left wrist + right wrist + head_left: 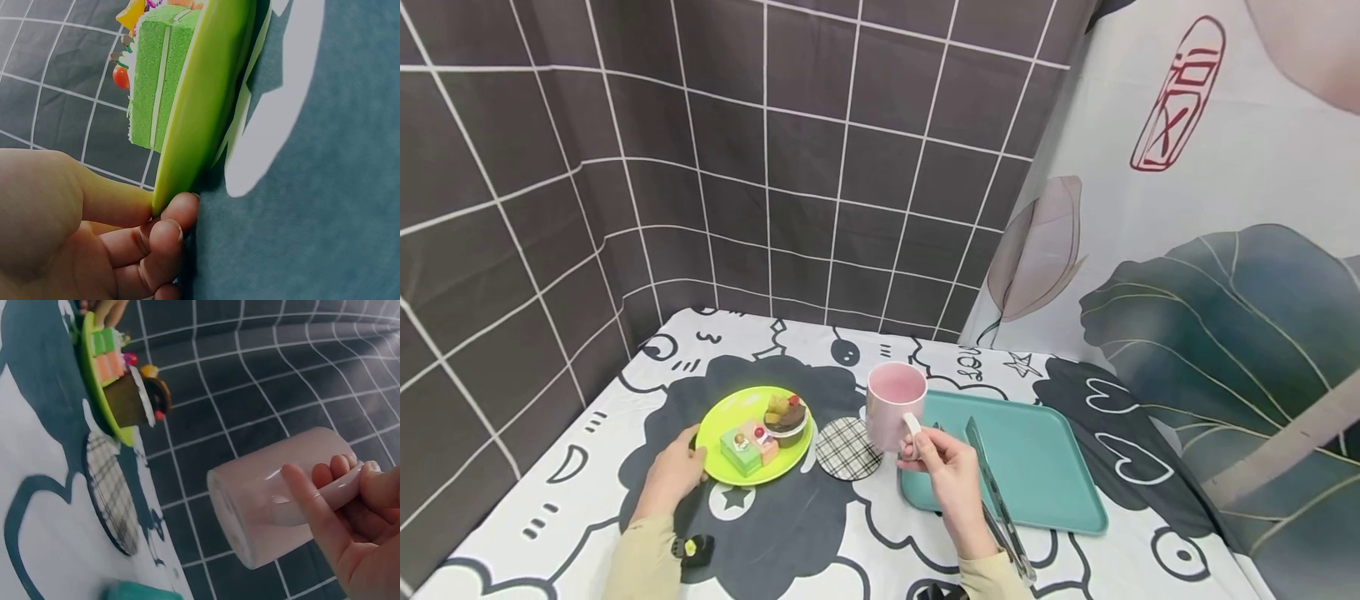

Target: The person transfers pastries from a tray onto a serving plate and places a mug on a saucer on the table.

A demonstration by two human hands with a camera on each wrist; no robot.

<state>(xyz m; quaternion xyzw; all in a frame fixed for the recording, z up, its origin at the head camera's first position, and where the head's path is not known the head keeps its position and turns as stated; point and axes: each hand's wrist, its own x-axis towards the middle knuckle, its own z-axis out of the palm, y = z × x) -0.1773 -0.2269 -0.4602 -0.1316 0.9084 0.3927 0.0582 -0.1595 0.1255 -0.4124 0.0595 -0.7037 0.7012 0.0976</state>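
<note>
My left hand [674, 472] pinches the rim of a yellow-green plate [717, 425], thumb on top and fingers curled beneath. On that plate sit a green cake slice [741, 452], a pink cake slice [768, 447] and a chocolate cupcake [786, 419] with fruit on top. A pink mug [887, 414] is held upright in the air by its handle in my right hand [951, 479]. In the right wrist view the fingers curl through the mug's handle [340, 490]. Below and left of the mug lies a round plaid coaster [842, 454] on the cloth.
A teal tray [1045, 467] lies to the right, with metal tongs [992, 479] across it, partly hidden by my right hand. The cartoon-print tablecloth [580, 475] covers the table. A dark grid curtain [805, 167] hangs behind, and a leaf-print cloth [1225, 317] hangs at right.
</note>
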